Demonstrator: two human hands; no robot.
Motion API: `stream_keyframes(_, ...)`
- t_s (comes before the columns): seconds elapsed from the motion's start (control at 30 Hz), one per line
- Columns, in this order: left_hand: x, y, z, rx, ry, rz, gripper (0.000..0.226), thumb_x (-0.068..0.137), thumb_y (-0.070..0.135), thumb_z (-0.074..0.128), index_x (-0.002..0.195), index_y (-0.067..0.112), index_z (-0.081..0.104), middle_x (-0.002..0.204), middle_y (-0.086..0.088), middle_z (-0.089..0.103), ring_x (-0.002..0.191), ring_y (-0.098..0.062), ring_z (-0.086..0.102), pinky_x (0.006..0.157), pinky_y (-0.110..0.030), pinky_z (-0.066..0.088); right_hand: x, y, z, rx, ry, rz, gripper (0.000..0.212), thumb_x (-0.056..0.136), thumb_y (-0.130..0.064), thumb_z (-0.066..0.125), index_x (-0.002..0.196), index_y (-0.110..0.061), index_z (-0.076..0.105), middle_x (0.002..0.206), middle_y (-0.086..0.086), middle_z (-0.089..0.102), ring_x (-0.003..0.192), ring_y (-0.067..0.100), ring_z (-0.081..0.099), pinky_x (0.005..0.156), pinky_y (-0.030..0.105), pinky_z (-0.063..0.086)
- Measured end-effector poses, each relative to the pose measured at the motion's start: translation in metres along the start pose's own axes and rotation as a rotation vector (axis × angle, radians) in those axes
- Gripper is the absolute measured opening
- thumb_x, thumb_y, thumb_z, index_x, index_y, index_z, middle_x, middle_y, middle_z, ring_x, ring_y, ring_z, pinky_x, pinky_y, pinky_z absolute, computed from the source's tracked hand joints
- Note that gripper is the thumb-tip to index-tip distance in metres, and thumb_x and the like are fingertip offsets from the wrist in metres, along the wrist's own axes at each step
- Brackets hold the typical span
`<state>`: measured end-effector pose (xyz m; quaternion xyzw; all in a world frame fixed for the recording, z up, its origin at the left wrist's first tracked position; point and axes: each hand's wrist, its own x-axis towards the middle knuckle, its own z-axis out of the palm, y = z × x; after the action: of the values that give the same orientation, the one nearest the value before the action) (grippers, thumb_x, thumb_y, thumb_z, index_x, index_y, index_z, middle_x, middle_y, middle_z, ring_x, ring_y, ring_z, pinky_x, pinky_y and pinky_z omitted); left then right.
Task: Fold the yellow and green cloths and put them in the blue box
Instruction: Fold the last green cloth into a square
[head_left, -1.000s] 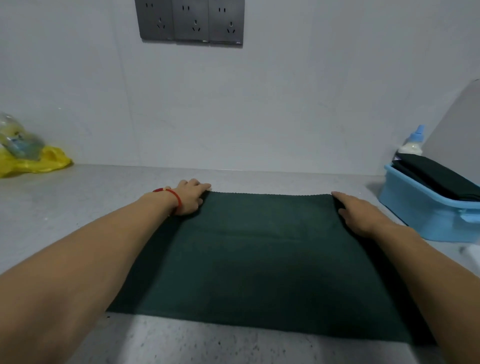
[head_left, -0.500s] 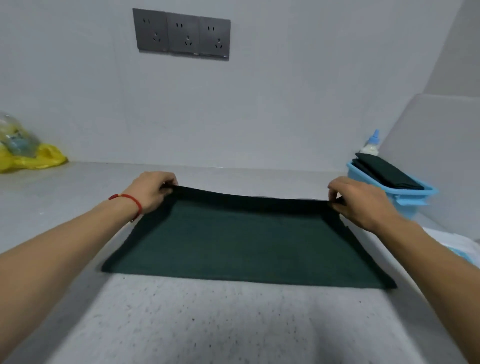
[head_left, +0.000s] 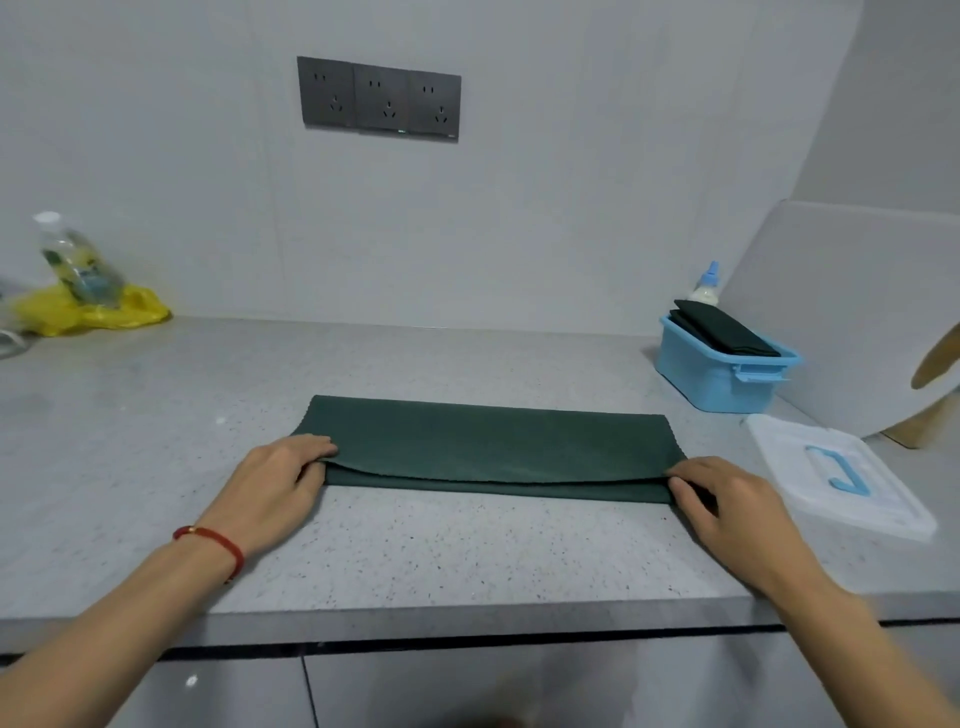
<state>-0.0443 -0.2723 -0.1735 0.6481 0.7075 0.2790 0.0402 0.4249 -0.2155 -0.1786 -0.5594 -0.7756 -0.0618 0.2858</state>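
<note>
I had the green cloth (head_left: 493, 447) lying folded in half on the counter (head_left: 415, 545), a long band running left to right, its top layer brought toward me and stopping just short of the near edge of the layer below. My left hand (head_left: 272, 488) pinched the near left corner of the top layer, thumb and fingers curled onto the fabric, a red band (head_left: 213, 540) on that wrist. My right hand (head_left: 727, 499) held the near right corner the same way, fingertips closed over the edge of the cloth. The 2 hands were well apart, 1 at each end of the band.

The blue box (head_left: 722, 374) stood at the far right of the counter, near the wall, well apart from the cloth. Dark folded cloths (head_left: 722, 332) already lay in it, rising above its rim. A small bottle (head_left: 706, 288) with a blue tip stood just behind it. The box's lid (head_left: 841, 473) lay flat on the counter between the box and my right hand.

At the far left sat a yellow bag (head_left: 98, 312) with a clear plastic bottle (head_left: 72, 260) leaning on it. I could not tell whether the yellow material was a cloth. On the wall above were 3 dark sockets (head_left: 379, 98) in a row.
</note>
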Motion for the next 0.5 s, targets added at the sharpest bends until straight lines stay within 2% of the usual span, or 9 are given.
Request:
stream_keyframes(0.1,-0.001,-0.001,0.001,0.032,0.022,0.008,0.037,0.103,0.014,0.048,0.137,0.013,0.063,0.147,-0.005,0.056,0.14,-0.025,0.045,0.119,-0.029,0.022,0.0,-0.003,0.0,0.018,0.002,0.012,0.017,0.097,-0.015,0.065,0.108,-0.014,0.077,0.107,0.0,0.074,0.092,0.02,0.067,0.083,0.026,0.046)
stream_keyframes(0.23,-0.001,-0.003,0.002,0.06,-0.04,-0.009,0.041,0.102,0.015,0.046,0.141,0.013,0.058,0.152,-0.003,0.05,0.141,-0.023,0.043,0.119,-0.032,0.026,-0.002,-0.002,-0.001,0.006,-0.001,0.041,0.019,0.094,-0.015,0.067,0.109,-0.014,0.078,0.108,0.0,0.075,0.098,0.022,0.066,0.086,0.03,0.048)
stream_keyframes(0.33,-0.001,0.001,0.001,0.038,-0.079,-0.025,0.044,0.102,0.019,0.044,0.144,0.015,0.055,0.154,-0.002,0.048,0.142,-0.022,0.041,0.12,-0.034,0.025,-0.002,-0.005,-0.004,-0.028,-0.012,0.075,0.019,0.09,-0.017,0.069,0.105,-0.016,0.081,0.103,-0.002,0.077,0.105,0.023,0.062,0.09,0.037,0.051)
stream_keyframes(0.43,-0.005,0.004,-0.005,0.151,-0.082,-0.002,0.055,0.097,0.038,0.032,0.142,0.019,0.058,0.151,-0.002,0.051,0.141,-0.022,0.043,0.122,-0.047,0.018,-0.004,-0.009,-0.012,-0.055,-0.005,0.091,0.017,0.088,-0.021,0.068,0.098,-0.02,0.082,0.098,-0.008,0.077,0.11,0.023,0.06,0.095,0.046,0.049)
stream_keyframes(0.5,-0.002,0.017,-0.009,0.231,-0.028,0.093,0.062,0.09,0.046,0.028,0.136,0.023,0.062,0.145,-0.002,0.057,0.138,-0.021,0.047,0.121,-0.054,0.017,-0.001,-0.017,-0.012,-0.07,0.009,0.078,0.022,0.094,-0.03,0.06,0.099,-0.021,0.08,0.101,-0.006,0.077,0.106,0.02,0.061,0.096,0.046,0.049)
